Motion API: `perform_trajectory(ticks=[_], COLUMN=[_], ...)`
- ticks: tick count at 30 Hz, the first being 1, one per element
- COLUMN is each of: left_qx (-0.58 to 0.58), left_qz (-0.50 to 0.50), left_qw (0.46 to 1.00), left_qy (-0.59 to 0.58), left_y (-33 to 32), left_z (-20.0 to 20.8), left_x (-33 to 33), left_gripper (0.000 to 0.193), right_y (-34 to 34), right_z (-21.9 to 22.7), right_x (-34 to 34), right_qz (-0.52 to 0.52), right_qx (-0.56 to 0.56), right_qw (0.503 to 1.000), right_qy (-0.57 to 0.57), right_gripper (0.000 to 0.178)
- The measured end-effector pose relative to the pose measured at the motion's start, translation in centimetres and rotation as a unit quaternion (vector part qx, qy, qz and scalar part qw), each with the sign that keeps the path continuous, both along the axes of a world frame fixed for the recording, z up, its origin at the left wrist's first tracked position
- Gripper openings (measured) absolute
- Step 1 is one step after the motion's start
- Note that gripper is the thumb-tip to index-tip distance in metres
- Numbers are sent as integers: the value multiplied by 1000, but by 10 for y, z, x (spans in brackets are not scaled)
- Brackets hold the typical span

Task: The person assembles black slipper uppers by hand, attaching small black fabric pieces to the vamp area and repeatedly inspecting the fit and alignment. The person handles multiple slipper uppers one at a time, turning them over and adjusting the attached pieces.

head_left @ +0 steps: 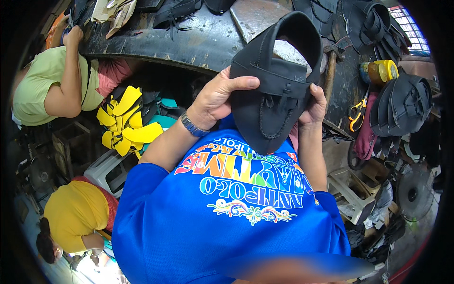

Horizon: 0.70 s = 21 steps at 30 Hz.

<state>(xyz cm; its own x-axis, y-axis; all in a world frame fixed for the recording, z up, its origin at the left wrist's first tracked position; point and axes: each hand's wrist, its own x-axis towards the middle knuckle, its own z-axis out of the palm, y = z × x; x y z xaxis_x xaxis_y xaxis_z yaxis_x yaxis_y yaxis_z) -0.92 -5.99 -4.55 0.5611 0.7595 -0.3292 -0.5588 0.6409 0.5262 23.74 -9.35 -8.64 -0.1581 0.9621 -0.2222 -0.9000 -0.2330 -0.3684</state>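
Observation:
A black shoe upper (pixel 272 106) with stitched seams and a strap across it is held up in front of my chest, toe end toward me. My left hand (pixel 222 92) grips its left edge, thumb on top and the other fingers hidden behind. On the opposite edge my right hand (pixel 312 106) pinches the upper near the strap's end. Through the upper's opening at the far end, part of the worktable shows. Nearest to the right hand on the table lies a hammer with a wooden handle (pixel 329 78).
A dark worktable (pixel 189 47) stretches ahead with more black uppers (pixel 177 13) on it. To the right are a yellow-lidded jar (pixel 388 70), orange-handled scissors (pixel 357 113) and stacked black uppers (pixel 402 106). Yellow pieces (pixel 130 123) lie at left, near a co-worker in green (pixel 61 85); another person in yellow (pixel 75 215) sits behind.

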Motion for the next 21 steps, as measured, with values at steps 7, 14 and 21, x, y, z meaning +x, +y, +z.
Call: perform_trajectory(ticks=[7,14,21], left_qx=[48,140,223], left_qz=[14,52,75], left_qw=[998,988,968], left_qy=[35,49,88], left_y=[-1,2,-3], left_z=[12,22,26], left_x=[5,4,14], left_gripper=[46,39,30], right_y=[2,4,-6], right_z=[-11,29,104], right_x=[5,-12,-44], right_qz=[22,-66,-235], right_qx=[1,-25,306], right_qw=[998,956,635], right_qy=[61,-286,-670], right_gripper=[40,56,55])
